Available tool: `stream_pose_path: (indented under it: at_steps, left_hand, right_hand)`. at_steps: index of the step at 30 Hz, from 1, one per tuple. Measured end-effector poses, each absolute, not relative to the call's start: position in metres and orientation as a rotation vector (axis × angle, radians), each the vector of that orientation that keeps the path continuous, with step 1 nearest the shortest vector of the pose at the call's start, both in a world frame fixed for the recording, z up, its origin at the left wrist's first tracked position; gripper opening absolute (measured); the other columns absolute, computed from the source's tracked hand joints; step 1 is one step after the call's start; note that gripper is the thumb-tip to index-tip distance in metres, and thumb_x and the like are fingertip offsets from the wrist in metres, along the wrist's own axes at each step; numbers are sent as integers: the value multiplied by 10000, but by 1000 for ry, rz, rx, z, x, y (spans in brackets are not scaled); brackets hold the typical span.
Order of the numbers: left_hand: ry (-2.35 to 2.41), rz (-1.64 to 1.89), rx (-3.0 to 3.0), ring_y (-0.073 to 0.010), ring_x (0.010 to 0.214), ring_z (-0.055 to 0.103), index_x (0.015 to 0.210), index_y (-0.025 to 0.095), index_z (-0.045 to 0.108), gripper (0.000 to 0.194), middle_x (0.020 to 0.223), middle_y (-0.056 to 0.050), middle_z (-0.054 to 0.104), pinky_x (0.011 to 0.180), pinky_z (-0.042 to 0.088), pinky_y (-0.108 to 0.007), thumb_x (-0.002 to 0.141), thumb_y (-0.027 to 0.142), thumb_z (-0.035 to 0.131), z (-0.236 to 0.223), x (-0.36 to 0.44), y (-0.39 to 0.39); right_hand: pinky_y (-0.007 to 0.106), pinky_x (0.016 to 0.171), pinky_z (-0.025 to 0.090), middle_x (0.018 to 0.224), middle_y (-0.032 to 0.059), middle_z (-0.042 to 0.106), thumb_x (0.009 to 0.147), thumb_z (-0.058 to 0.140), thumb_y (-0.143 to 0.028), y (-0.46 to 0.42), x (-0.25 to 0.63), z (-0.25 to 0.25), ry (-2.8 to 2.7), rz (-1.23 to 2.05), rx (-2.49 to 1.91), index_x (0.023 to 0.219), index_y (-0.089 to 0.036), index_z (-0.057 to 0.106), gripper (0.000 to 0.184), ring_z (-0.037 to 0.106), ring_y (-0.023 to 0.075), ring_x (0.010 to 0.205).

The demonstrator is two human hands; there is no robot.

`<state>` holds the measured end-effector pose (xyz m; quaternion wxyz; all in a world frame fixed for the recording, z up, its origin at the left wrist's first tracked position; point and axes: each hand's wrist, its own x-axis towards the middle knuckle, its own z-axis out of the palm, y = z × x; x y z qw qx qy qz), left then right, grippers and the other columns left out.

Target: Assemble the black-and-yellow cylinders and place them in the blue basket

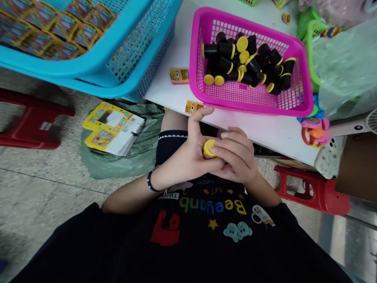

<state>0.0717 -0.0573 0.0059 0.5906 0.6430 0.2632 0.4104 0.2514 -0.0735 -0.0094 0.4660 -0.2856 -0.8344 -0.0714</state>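
A small tub with a yellow lid (pixel 209 148) is held between both hands over my lap, lid facing up. A printed, colourful band shows on its side below the lid. My left hand (pixel 196 151) grips it from the left, with one finger raised clear of it. Curled around its right side are the fingers of my right hand (pixel 235 155), which hide part of the tub. Just beyond my hands, a pink basket (pixel 235 105) on the white table (pixel 290 137) holds several black tubs with yellow lids (pixel 253 67).
At the left stands a blue basket (pixel 118 84) with several yellow printed packets (pixel 64 25). Sticker stacks (pixel 179 75) lie beside the pink basket. Flattened yellow boxes (pixel 113 127) rest on a green bag below. A small fan (pixel 350 127) and red stools (pixel 312 190) are at the right.
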Motion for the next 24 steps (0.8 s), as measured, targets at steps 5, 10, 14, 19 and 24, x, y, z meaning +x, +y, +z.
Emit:
stream_pose_path:
  at_steps: [5,10,14,19,24]
  left_hand:
    - [664,947,1508,-126,585,638,1489,309,184,803,760,96,561,499,480,-228,838,147,626,8,74,-61]
    - [751,985,1539,-158,717,724,1493,260,175,741,881,31,673,581,550,-255,909,221,629,2,75,-62]
    - [752,984,1550,-163,719,732,1504,253,165,730,860,35,664,591,571,-262,931,222,617,0,76,-62]
    - [700,976,1550,-133,634,699,1520,289,165,797,825,69,621,487,503,-215,883,196,636,2,74,-60]
    - [649,914,1600,-132,615,683,1567,304,173,870,893,42,633,485,525,-230,878,204,695,-1,67,-59]
  right_hand:
    - [497,1156,624,1225,17,741,1016,672,-310,-74,255,-9,-2095,-209,-674,1243,-287,707,231,680,218,1197]
    - [475,1182,603,1221,1,737,974,739,-291,-73,253,-12,-2118,-142,-708,1365,-330,654,402,678,216,1187]
    - [465,1207,580,1209,-35,746,976,742,-340,-70,256,-16,-2155,-82,-762,1458,-382,570,514,697,201,1147]
    - [456,1217,562,1227,12,751,993,712,-315,-66,257,-14,-2163,-74,-635,1368,-270,642,384,689,201,1187]
    - [413,1187,575,1209,23,760,1067,587,-307,-69,259,-11,-2169,-58,-602,1297,-246,680,256,703,174,1219]
